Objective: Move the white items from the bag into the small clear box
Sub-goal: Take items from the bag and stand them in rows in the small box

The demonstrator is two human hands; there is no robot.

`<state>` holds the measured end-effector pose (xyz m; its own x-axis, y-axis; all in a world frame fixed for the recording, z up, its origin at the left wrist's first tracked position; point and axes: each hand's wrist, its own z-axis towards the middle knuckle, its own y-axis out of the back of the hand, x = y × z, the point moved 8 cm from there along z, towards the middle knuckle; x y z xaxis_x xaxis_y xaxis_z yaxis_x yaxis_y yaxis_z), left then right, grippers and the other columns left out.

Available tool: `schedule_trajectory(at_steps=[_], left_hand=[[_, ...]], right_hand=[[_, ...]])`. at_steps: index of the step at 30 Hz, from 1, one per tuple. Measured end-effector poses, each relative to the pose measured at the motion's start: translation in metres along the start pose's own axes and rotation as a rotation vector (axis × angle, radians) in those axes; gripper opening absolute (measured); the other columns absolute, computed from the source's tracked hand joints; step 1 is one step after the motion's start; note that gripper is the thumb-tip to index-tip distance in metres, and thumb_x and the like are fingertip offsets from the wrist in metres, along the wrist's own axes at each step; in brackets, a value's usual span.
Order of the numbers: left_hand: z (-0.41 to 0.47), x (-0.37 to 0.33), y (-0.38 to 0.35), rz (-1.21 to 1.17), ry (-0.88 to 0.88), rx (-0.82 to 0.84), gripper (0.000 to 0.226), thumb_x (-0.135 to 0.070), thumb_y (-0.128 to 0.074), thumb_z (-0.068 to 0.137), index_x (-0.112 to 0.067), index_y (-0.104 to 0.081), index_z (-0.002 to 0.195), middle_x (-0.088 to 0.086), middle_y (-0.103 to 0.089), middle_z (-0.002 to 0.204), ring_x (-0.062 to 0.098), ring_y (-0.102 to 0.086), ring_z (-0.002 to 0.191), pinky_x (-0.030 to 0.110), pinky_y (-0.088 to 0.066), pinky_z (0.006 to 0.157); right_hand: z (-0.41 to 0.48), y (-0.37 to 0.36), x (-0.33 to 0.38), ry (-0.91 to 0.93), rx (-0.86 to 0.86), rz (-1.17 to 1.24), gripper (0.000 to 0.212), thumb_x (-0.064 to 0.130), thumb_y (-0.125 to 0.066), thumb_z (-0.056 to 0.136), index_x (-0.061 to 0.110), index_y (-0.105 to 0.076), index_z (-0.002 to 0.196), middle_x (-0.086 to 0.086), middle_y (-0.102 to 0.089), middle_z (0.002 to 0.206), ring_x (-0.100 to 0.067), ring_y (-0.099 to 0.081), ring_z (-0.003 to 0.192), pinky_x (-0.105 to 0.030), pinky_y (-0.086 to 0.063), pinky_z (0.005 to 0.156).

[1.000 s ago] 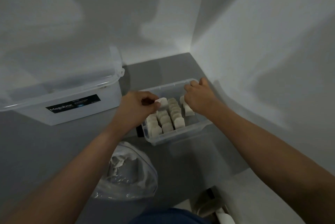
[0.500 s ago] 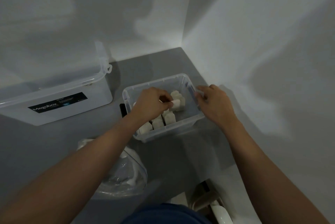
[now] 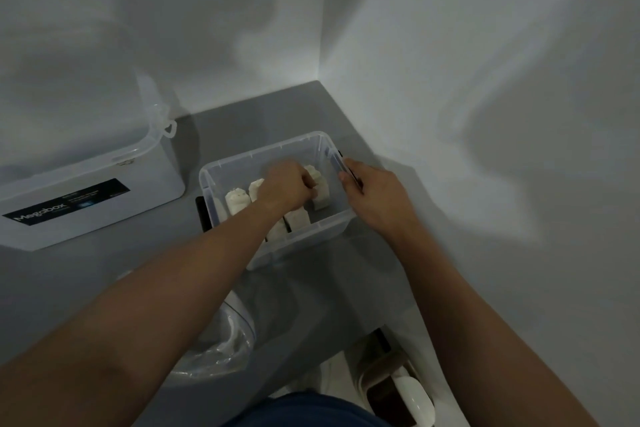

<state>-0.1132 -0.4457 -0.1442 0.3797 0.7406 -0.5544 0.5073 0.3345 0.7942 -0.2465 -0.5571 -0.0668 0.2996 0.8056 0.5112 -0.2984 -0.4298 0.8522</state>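
Right hand [image 3: 375,200] moved out of small clear box [image 3: 263,155], now gripping its right rim. Left hand [image 3: 285,186] inside, fingers curled, pinching white item [image 3: 321,189] among standing rows. Plastic bag [image 3: 221,347] lies under left forearm. Items likely light, soft: pinch sides gently.

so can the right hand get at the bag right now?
Probably not directly. The right hand holds the right rim of the small clear box, and the left forearm lies across the bag, covering much of it. It would have to let go and reach round that arm.
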Motion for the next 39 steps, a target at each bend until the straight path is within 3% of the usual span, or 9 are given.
schedule_trajectory(at_steps=[10,17,20,24,29,31,34,36,39], left_hand=[[-0.018,-0.01,0.024,0.041,-0.075,-0.067,0.03,-0.029,-0.082,0.083,-0.012,-0.077,0.107,0.004,-0.075,0.106,0.018,-0.069,0.093,0.034,-0.056,0.09],[-0.115,-0.007,0.106,-0.028,-0.231,-0.266,0.017,-0.043,-0.069,0.092,-0.029,-0.075,0.1,-0.019,-0.071,0.088,-0.007,-0.064,0.077,0.005,-0.041,0.072],[-0.164,0.019,0.131,-0.064,-0.242,-0.324,0.01,-0.04,-0.071,0.092,-0.032,-0.073,0.097,-0.023,-0.066,0.081,-0.011,-0.062,0.071,0.002,-0.041,0.065],[-0.215,0.073,0.142,-0.089,-0.205,-0.361,0.012,-0.033,-0.072,0.091,-0.028,-0.073,0.102,-0.018,-0.069,0.085,-0.001,-0.063,0.07,0.012,-0.046,0.066],[-0.255,0.131,0.114,0.045,-0.242,-0.278,0.014,-0.029,-0.07,0.093,-0.026,-0.075,0.105,-0.009,-0.073,0.093,0.013,-0.064,0.075,0.029,-0.053,0.07],[-0.263,0.139,0.091,0.184,-0.349,-0.187,0.025,-0.035,-0.054,0.095,-0.03,-0.074,0.108,-0.006,-0.075,0.1,0.021,-0.067,0.086,0.033,-0.055,0.069],[-0.265,0.153,0.063,0.462,-0.42,-0.095,0.031,-0.032,-0.049,0.092,-0.031,-0.072,0.112,-0.005,-0.074,0.103,0.026,-0.063,0.093,0.035,-0.052,0.065],[-0.263,0.161,0.055,0.627,-0.418,-0.057,0.024,-0.029,-0.059,0.089,-0.027,-0.073,0.108,-0.002,-0.073,0.099,0.026,-0.06,0.096,0.036,-0.048,0.074],[-0.264,0.172,0.062,0.791,-0.428,-0.137,0.011,-0.027,-0.075,0.071,-0.023,-0.079,0.08,-0.002,-0.07,0.074,0.026,-0.06,0.082,0.034,-0.044,0.074]], right_hand=[[-0.003,0.003,0.003,-0.023,-0.007,-0.073,0.041,0.041,-0.042,0.107,0.022,-0.059,0.139,-0.009,-0.074,0.115,-0.031,-0.07,0.1,-0.035,-0.054,0.087],[-0.005,0.012,0.001,-0.061,-0.07,-0.136,0.043,0.043,-0.047,0.104,0.018,-0.059,0.137,-0.017,-0.067,0.118,-0.04,-0.063,0.107,-0.046,-0.054,0.088],[-0.022,0.027,0.021,-0.048,-0.27,-0.083,0.042,0.041,-0.051,0.103,0.016,-0.059,0.136,-0.013,-0.065,0.113,-0.033,-0.062,0.099,-0.035,-0.049,0.083],[-0.071,0.024,0.096,0.068,-0.353,0.16,0.031,0.029,-0.06,0.102,0.017,-0.064,0.13,0.005,-0.059,0.107,-0.002,-0.053,0.082,-0.006,-0.038,0.076],[-0.138,-0.044,0.178,0.172,-0.138,0.33,0.02,0.019,-0.063,0.1,0.017,-0.067,0.119,0.009,-0.059,0.104,0.005,-0.056,0.084,-0.004,-0.039,0.076],[-0.154,-0.086,0.192,0.196,0.003,0.305,0.014,0.015,-0.063,0.098,0.016,-0.069,0.111,0.006,-0.062,0.101,0.0,-0.056,0.081,-0.007,-0.041,0.075],[-0.164,-0.157,0.196,0.182,0.277,0.157,0.022,0.02,-0.055,0.094,0.014,-0.073,0.105,-0.004,-0.071,0.098,-0.018,-0.065,0.085,-0.032,-0.052,0.077],[-0.166,-0.183,0.197,0.142,0.4,-0.022,0.035,0.025,-0.047,0.093,0.011,-0.072,0.112,-0.011,-0.072,0.103,-0.031,-0.067,0.09,-0.04,-0.052,0.078],[-0.158,-0.186,0.191,0.046,0.345,-0.252,0.046,0.024,-0.045,0.093,0.013,-0.059,0.136,-0.014,-0.068,0.125,-0.037,-0.067,0.106,-0.043,-0.053,0.089]])
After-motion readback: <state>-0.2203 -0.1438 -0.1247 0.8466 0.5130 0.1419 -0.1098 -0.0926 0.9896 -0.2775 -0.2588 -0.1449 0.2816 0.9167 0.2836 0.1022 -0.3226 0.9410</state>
